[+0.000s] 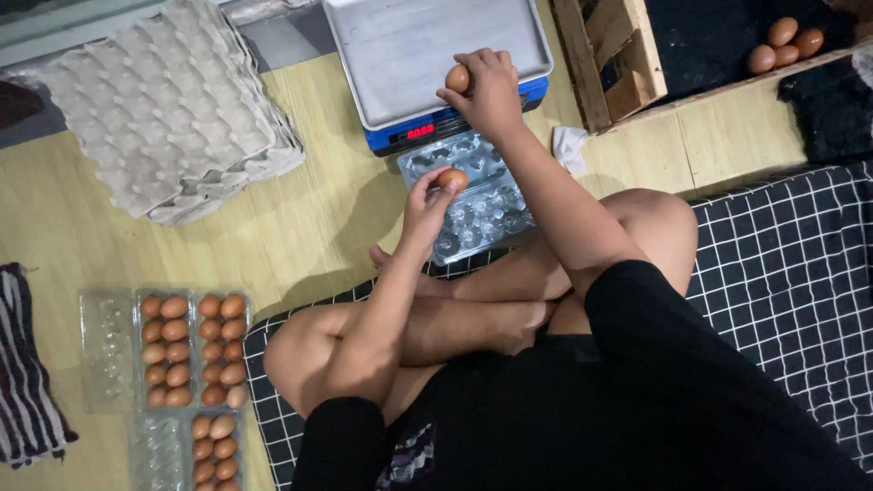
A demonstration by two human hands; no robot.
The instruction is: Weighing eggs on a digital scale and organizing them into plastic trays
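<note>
My right hand holds a brown egg over the steel pan of a digital scale with a blue base. My left hand grips a second brown egg just above an empty clear plastic egg carton that lies open on the wooden floor in front of the scale. I sit cross-legged on a black checked mat.
A stack of grey pulp egg trays lies at the far left. Clear cartons filled with brown eggs sit at the near left, beside a striped cloth. A wooden crate and several loose eggs are at the far right.
</note>
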